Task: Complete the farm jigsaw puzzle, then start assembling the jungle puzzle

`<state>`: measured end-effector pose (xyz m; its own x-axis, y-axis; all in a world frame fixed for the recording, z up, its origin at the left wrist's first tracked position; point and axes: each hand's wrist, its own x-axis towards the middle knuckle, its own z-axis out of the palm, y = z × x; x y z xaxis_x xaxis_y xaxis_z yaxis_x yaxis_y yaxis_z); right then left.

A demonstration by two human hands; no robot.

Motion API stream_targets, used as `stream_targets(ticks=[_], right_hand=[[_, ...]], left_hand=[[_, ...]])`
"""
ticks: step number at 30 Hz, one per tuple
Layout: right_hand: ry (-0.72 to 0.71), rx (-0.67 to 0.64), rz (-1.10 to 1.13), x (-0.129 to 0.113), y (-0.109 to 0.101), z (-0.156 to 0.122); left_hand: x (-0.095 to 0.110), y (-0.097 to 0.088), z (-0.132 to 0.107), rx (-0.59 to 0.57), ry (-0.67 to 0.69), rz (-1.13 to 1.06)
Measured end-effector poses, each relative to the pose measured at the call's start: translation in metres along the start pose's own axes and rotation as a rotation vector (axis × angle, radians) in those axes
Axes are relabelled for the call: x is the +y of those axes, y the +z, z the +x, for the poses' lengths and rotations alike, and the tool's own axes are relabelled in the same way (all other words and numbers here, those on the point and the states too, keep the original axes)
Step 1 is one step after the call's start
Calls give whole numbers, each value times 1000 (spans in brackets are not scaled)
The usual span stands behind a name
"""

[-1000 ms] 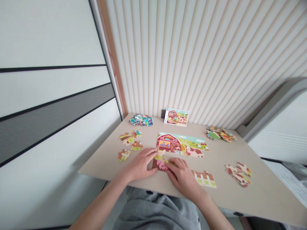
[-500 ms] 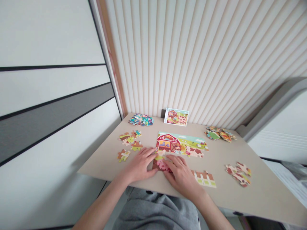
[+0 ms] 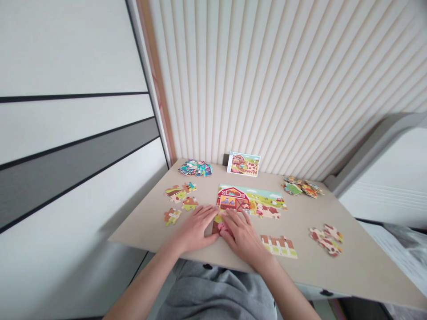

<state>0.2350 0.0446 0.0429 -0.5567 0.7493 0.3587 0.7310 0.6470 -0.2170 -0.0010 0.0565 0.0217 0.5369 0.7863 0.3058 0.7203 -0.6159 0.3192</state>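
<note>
My left hand (image 3: 199,229) lies flat with fingers stretched out, its fingertips at the left edge of the partly joined farm puzzle (image 3: 235,203). My right hand (image 3: 242,233) rests flat over the pink pig section (image 3: 220,228), fingers extended and covering much of it. Just above the fingertips, the joined part shows a red barn, green hills and a spotted cow (image 3: 268,211). To the right of my right hand lies a joined fence strip (image 3: 279,246). What sits beneath my right palm and fingers is hidden.
A picture card (image 3: 244,164) leans at the back. Loose pieces lie at left (image 3: 180,192), with a fence piece (image 3: 172,216) below. Cow pieces (image 3: 327,240) are at right. A blue pile (image 3: 195,168) and a green-orange pile (image 3: 302,186) stand near the ribbed wall (image 3: 233,80).
My right hand has moved up and left over the pig section, covering more of it. My left hand has stayed nearly still. The view has shifted slightly.
</note>
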Motion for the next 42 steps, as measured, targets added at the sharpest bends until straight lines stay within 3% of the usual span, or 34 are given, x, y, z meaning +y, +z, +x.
stream_targets(ticks=[4, 7, 10, 13, 28, 42], right_hand=[[95, 164, -31, 9, -17, -43], [201, 248, -72, 36, -27, -90], [229, 197, -111, 70, -37, -129], [233, 116, -85, 96, -42, -149], [235, 62, 41, 113, -37, -118], [243, 87, 36, 111, -34, -126]], left_hand=[[-3, 2, -2, 9, -2, -15], [-4, 4, -4, 10, -5, -23], [-5, 5, -4, 9, -12, -27], [-5, 5, -4, 6, -10, -23], [-4, 2, -2, -13, -13, -20], [-7, 7, -6, 5, -17, 1]])
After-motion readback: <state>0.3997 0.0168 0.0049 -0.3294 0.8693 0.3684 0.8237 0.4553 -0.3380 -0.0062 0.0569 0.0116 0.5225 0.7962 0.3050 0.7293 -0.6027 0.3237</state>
